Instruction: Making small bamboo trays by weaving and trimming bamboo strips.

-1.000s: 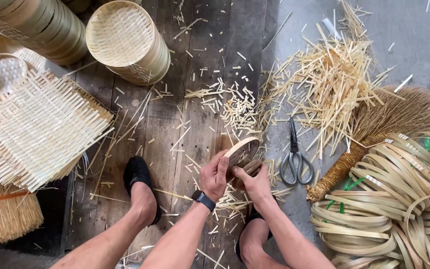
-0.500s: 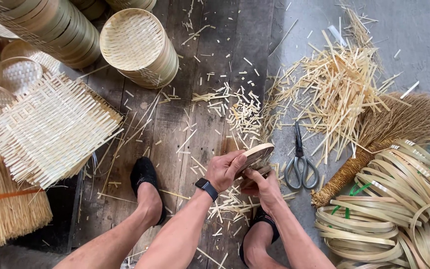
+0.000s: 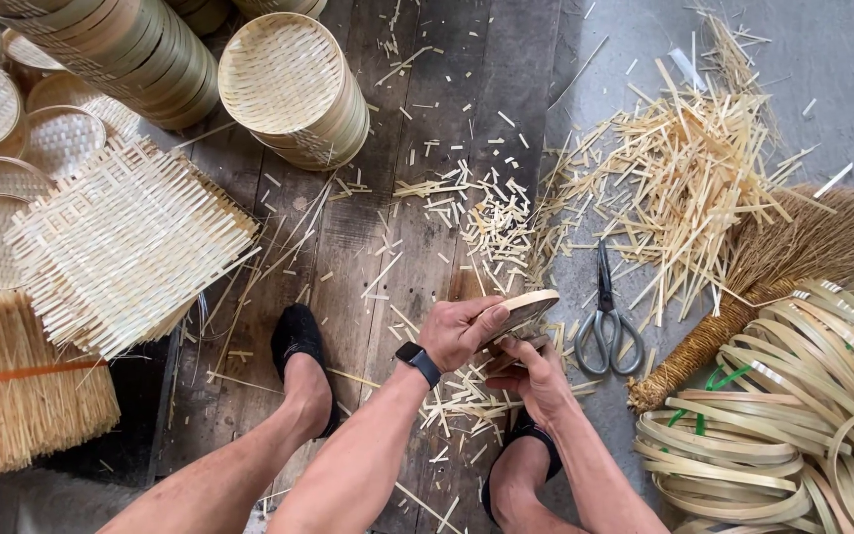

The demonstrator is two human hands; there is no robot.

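Observation:
My left hand (image 3: 459, 332), with a black watch on the wrist, grips a small round bamboo tray (image 3: 524, 305) by its near rim and holds it almost edge-on above the floor. My right hand (image 3: 534, 374) sits just beneath it, fingers curled against the tray's underside. What the right fingers pinch is hidden by the tray. Both hands hover over scattered bamboo offcuts (image 3: 467, 400) between my two feet in black shoes (image 3: 298, 341).
Scissors (image 3: 605, 328) lie just right of the hands, beside a pile of cut bamboo strips (image 3: 684, 178) and a straw broom (image 3: 793, 272). Coiled bamboo hoops (image 3: 803, 425) fill the lower right. Stacked round woven trays (image 3: 294, 89), square woven mats (image 3: 126, 247) and a stick bundle (image 3: 12, 391) stand left.
The round tray has tipped from facing up to nearly edge-on, and both hands have shifted slightly right with it. The view has moved a little.

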